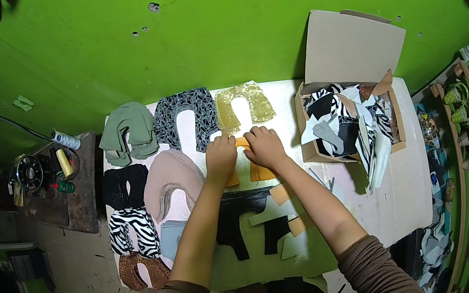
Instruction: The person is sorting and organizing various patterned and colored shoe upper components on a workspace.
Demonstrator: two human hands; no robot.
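Apparently, the olive-green, arch-shaped fabric stack (142, 125) is already arranged, while the left hand (222, 158) and right hand (265, 148) grip an orange arch-shaped piece (261, 172), its arranging seemingly unfinished.

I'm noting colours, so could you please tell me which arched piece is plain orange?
The orange piece under the left hand and right hand, just below the gold one; no other arched piece is plain orange.

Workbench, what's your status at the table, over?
Left hand and right hand on orange cut-out, grip unclear. Cut-out partly covered by them. Gold cut-outs just beyond, black material on near side.
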